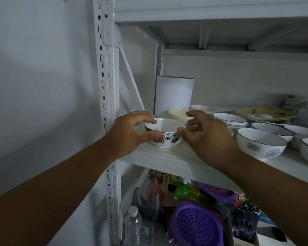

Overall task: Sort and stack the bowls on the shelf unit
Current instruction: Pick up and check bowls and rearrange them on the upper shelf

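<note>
Where the white shelf [169, 161] meets the slotted upright post [108, 89] at its left end, a small floral bowl [164, 133] stands upright near the front edge, in the head view. The left hand [130, 134] grips it from the left side: the thumb lies against the painted outer wall and the fingers [146, 118] curl over the far rim. The right hand [208, 137] is at the bowl's right side with its fingers spread and loosely bent; the thumb tip sits just at the rim, and whether it truly touches cannot be told. It holds nothing.

Just behind the floral bowl sits a cream bowl [179, 114], and behind that a white cylindrical container [174, 94] stands against the back. Farther right on the same shelf are several white bowls with dark rims: a shallow stack [229, 118], a large bowl with a pale blue flower [261, 142] near the front edge, and more bowls [272, 129] beyond it, partly cut off by the picture's right edge. A yellowish plate [267, 113] lies at the back.

On the level below, a clear plastic bottle [132, 226], a purple round strainer [197, 226] and a green spray bottle [182, 191] lie among crowded items too dim to name.
</note>
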